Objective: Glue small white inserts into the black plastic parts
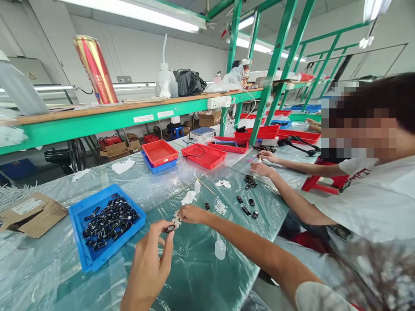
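left hand (147, 263) was raised off the counter (194, 276), thumb and forefinger pinched shut on a small black ring piece (170, 228) at the fingertips. right hand (191, 214) reached in just beyond it, fingers closed on a small white pad (177, 220) touching or almost touching the ring; could not tell which. judged the step as wiping or dressing the black piece with the white bit.

blue tray (84, 255) of like black pieces sat to the left of the left hand, near. a small white bottle (220, 249) stood right of it. loose black pieces (248, 207) lay beyond the right hand, well apart.

a co-worker's hands (263, 163) worked farther along the counter.

next move, as i read it, called for a steady pinch and light pressure.
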Demonstrator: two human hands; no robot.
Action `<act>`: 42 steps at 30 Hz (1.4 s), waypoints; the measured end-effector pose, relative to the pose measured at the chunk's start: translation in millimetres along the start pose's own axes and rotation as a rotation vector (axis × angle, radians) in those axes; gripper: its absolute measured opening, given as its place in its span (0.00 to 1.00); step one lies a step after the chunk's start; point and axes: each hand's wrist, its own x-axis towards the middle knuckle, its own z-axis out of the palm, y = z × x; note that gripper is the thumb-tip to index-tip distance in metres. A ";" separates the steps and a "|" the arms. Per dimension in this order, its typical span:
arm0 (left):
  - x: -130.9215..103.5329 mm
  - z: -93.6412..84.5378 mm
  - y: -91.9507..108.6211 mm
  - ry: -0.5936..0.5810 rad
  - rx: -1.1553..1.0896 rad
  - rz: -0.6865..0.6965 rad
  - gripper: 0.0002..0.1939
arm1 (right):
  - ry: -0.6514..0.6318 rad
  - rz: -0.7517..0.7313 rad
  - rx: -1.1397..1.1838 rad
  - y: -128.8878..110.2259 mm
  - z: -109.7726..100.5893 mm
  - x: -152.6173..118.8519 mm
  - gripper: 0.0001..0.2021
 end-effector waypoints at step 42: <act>-23.5 39.4 15.1 -0.445 -0.124 0.264 0.13 | 0.916 0.091 0.315 -121.2 -79.3 -264.1 0.10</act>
